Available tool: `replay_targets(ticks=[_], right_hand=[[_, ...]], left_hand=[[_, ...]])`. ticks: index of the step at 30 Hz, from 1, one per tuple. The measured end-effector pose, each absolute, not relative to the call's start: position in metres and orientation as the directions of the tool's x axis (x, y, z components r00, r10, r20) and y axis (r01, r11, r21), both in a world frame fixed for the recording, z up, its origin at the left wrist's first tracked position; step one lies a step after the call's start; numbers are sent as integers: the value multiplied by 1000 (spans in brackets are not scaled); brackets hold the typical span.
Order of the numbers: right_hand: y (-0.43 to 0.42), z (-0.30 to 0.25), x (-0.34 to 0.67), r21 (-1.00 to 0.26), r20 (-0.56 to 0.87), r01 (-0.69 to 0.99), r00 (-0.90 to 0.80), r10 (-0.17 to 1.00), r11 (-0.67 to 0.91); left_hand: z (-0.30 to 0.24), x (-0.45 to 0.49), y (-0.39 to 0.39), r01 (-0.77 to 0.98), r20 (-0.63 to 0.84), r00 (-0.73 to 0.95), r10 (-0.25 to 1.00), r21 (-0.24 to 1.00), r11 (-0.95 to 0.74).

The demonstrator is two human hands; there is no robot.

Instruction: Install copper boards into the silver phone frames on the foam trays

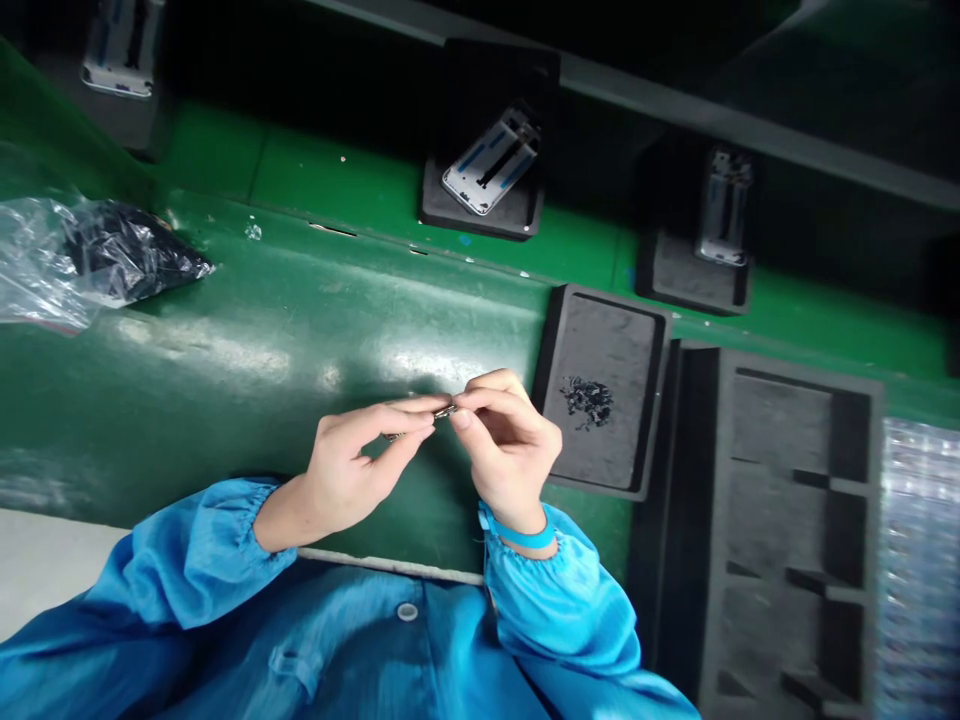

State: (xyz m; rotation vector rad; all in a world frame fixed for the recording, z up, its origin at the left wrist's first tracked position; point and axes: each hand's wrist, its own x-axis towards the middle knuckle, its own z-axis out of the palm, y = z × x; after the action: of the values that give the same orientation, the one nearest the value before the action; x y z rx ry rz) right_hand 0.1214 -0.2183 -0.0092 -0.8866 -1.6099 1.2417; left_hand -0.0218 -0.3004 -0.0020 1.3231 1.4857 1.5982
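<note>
My left hand (352, 465) and my right hand (506, 445) meet above the green bench, fingertips pinched together on a small metal part (444, 410). Both hands are closed in a pinch on it. The part is tiny and mostly hidden by my fingers. Blue sleeves cover both arms, and a blue band sits on my right wrist. Just right of my right hand lies a shallow dark foam tray (600, 470) with a small heap of tiny black pieces (587, 400).
A clear plastic bag of black parts (90, 255) lies at the left. Three phone frames on dark foam blocks (491, 160) (724, 210) (124, 45) sit on the belt behind. A large black foam insert (795, 520) with cut-outs stands at the right.
</note>
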Motion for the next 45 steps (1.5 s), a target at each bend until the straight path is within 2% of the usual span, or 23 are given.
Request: replay_targets(ticks=[2, 4, 7, 10, 13, 16, 20, 24, 26, 27, 29, 32, 37, 41, 45], right_hand=[[-216, -8, 123, -973, 201, 34, -353, 914, 228], [-215, -8, 124, -977, 180, 42, -354, 918, 207], [-213, -9, 127, -988, 141, 10, -364, 921, 156], [-211, -11, 130, -997, 73, -43, -435, 898, 60], [-212, -15, 130, -991, 32, -126, -549, 835, -45], [-216, -17, 126, -980, 6, -172, -543, 839, -104], [-217, -16, 125, -978, 3, -189, -453, 892, -93], [-207, -18, 138, -964, 48, -264, -325, 944, -42], [-199, -18, 148, -951, 60, -307, -253, 966, -21], [-195, -18, 153, -943, 55, -333, -220, 974, -22], [-187, -15, 162, -922, 34, -387, -165, 986, -33], [-177, -10, 171, -897, 4, -440, -115, 993, -47], [-168, -10, 172, -860, -63, -501, -79, 995, -94], [-166, -11, 170, -839, -105, -530, -68, 992, -125], [-168, -9, 169, -805, -113, -574, -101, 989, -150]], left_hand=[[-2, -22, -301, 182, 254, -336, 907, 962, -202], [-1, -22, -301, 98, 177, -356, 917, 984, -152], [0, -24, -298, -147, -73, -383, 921, 989, 18], [2, -28, -291, -415, -307, -312, 899, 895, 161], [6, -30, -282, -600, -456, -235, 858, 763, 241], [11, -27, -274, -687, -543, -191, 818, 669, 283], [20, -17, -264, -693, -581, -132, 803, 634, 345], [26, -12, -240, -572, -516, 58, 855, 684, 452], [25, -16, -212, -295, -462, 74, 884, 837, 462], [24, -21, -192, -104, -427, 13, 904, 899, 426], [21, -34, -147, 259, -298, -207, 932, 902, 346], [10, -56, -80, 456, -162, -402, 901, 818, 350], [-11, -75, -31, 600, -124, -421, 898, 705, 378], [-8, -90, -45, 614, -85, -407, 910, 712, 341], [8, -113, -95, 586, -64, -380, 923, 755, 294]])
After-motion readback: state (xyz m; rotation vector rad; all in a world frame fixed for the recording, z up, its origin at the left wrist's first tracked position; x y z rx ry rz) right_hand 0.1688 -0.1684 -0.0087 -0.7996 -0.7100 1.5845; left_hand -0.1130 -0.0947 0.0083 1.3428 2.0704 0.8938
